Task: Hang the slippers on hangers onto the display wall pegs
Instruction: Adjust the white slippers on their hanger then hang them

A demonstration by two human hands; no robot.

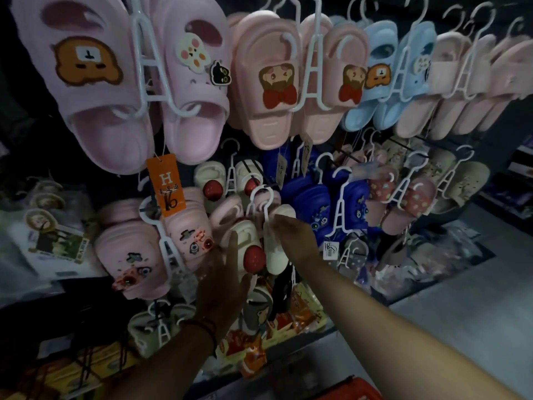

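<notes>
A pair of cream slippers with red strawberry charms [253, 249] hangs on a white plastic hanger [264, 203] in the lower middle of the display wall. My right hand [291, 235] grips the hanger's stem just below its hook. My left hand [227, 281] holds the left slipper from below, its fingers stretched up along the slipper's side. The hook sits in front of another cream strawberry pair [227, 183] hung on the wall. The peg itself is hidden behind the slippers.
Rows of slippers on white hangers fill the wall: large pink pairs [115, 82] top left, peach [274, 82], light blue [398, 73], dark blue [326, 203] to the right. An orange price tag [166, 184] dangles left. Packaged goods [288, 319] lie below.
</notes>
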